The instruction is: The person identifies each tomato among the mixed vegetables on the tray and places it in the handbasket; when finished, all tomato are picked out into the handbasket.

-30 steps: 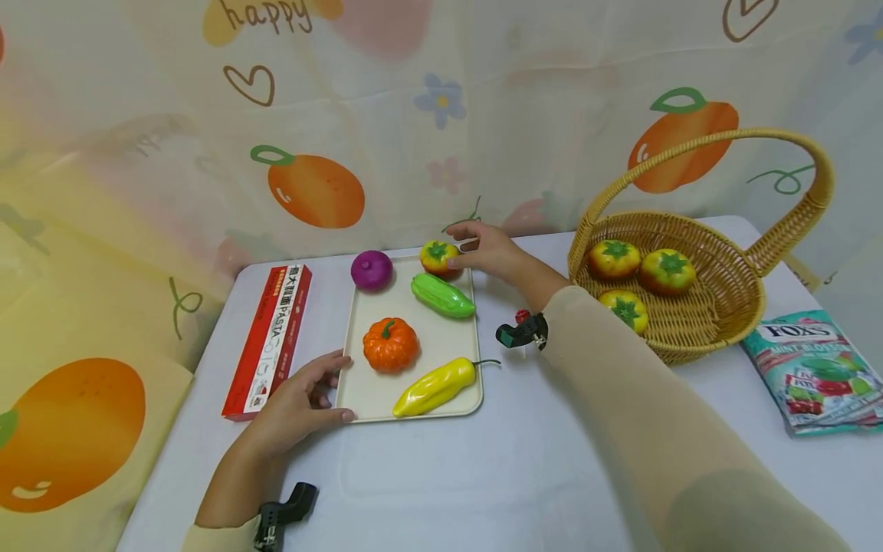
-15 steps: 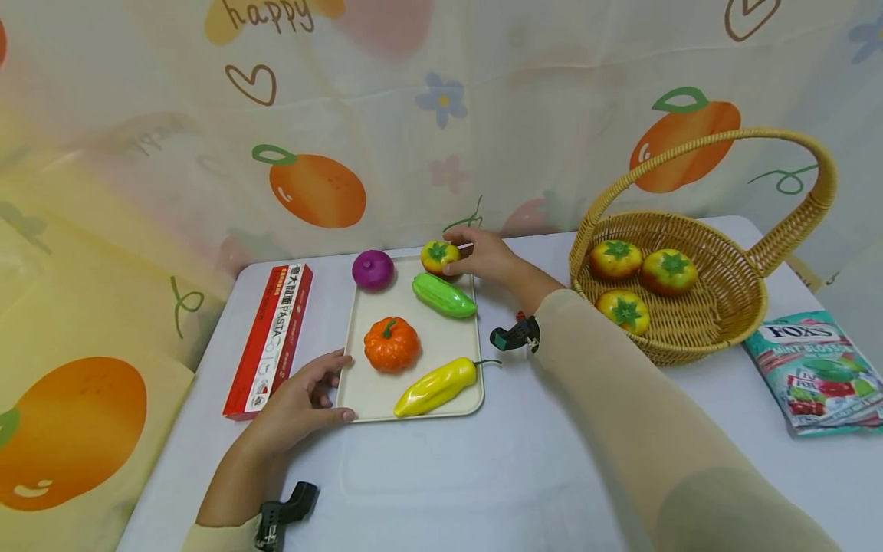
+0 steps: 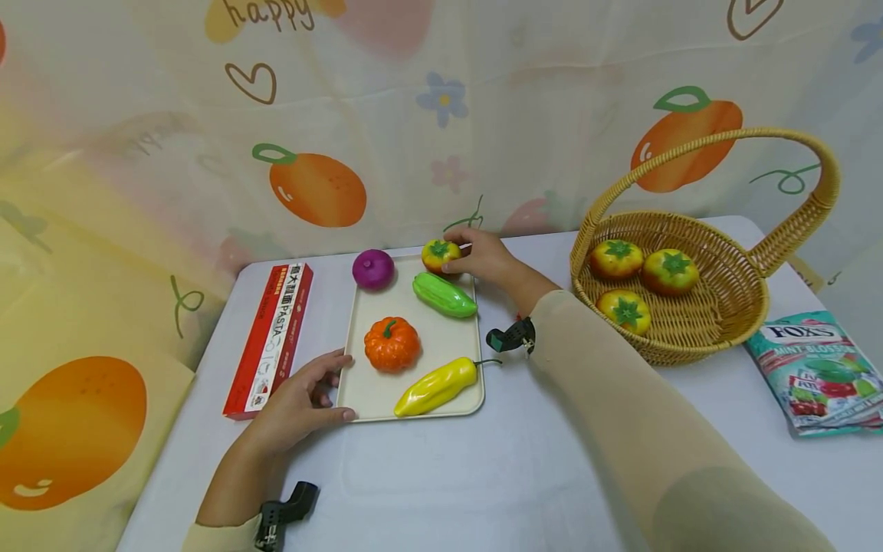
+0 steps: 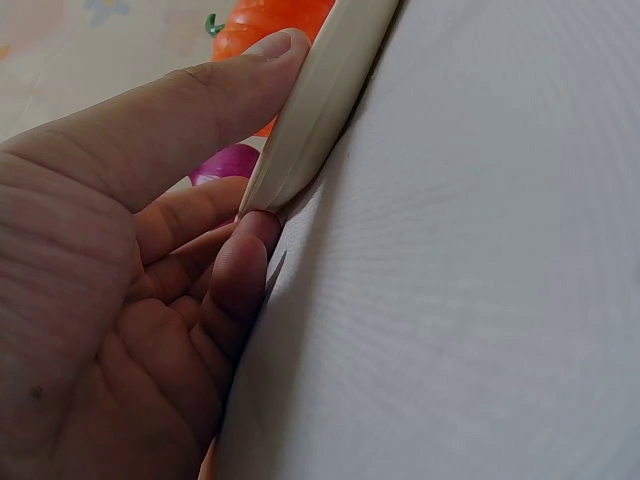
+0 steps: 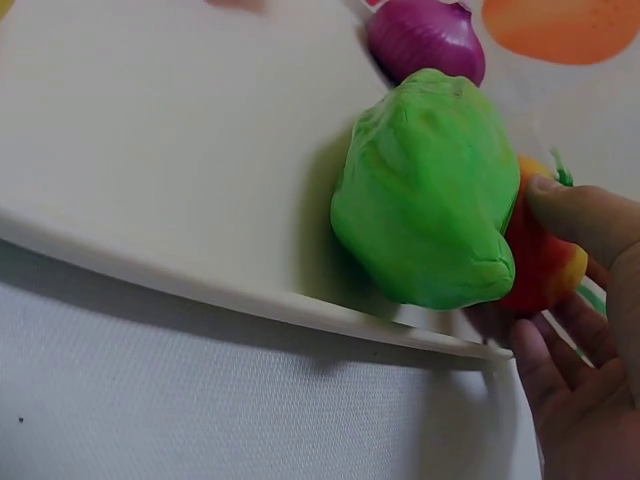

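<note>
My left hand (image 3: 301, 400) holds the near left corner of the cream tray (image 3: 372, 399), its thumb on the rim and fingers curled at the side. At the tray's far right corner my right hand (image 3: 487, 259) grips a yellow-red toy persimmon (image 3: 440, 254) with a green calyx, thumb and fingers around it. Close in front of it lies a green vegetable (image 5: 430, 195), knobbly in the right wrist view. Also on the tray are a purple onion (image 3: 373, 270), an orange pumpkin (image 3: 391, 344) and a yellow pepper (image 3: 436, 389), whose stem pokes past the right rim.
A wicker basket (image 3: 717, 326) with a tall handle stands at the right, holding several similar persimmons (image 3: 670, 272). Beside it lies a Fox's candy bag (image 3: 817, 372). Left of the tray is a red pasta box (image 3: 265, 341). A printed cloth (image 3: 524, 153) hangs behind the table.
My right wrist has shifted slightly left and the fingers have settled closer around the persimmon. The left hand and the tray stay where they were.
</note>
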{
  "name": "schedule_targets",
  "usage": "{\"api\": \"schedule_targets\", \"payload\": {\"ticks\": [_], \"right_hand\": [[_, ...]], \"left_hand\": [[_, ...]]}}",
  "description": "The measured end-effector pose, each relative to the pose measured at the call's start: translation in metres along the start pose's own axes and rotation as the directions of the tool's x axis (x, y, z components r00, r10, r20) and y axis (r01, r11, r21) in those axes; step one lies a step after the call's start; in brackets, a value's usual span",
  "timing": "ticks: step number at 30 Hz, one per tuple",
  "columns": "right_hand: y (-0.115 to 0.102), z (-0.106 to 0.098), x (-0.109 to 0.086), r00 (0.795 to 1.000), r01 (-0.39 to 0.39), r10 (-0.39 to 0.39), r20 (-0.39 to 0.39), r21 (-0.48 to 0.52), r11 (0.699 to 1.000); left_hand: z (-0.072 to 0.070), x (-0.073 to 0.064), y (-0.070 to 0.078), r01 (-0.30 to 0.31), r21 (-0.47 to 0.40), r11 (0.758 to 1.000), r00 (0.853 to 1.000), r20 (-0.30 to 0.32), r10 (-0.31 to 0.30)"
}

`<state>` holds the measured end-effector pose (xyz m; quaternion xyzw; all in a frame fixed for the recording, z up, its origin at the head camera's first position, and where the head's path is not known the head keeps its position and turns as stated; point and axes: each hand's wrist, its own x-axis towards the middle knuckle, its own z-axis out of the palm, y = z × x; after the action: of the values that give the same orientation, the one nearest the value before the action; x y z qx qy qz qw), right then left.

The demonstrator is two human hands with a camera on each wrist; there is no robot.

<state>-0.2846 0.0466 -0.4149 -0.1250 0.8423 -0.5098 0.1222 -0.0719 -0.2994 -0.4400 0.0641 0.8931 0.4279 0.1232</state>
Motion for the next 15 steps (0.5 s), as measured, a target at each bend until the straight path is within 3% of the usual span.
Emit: {"api": "schedule_targets", "payload": {"ticks": [15], "right_hand": [[0.0003,0.0012,0.0003,1.000,-0.015,0.016,-0.026,0.008,1.000]], "left_hand": [[0.0000,-0.0002,0.0010,-0.012,0.005,1.000,1.000,-0.007,0.012]]}}
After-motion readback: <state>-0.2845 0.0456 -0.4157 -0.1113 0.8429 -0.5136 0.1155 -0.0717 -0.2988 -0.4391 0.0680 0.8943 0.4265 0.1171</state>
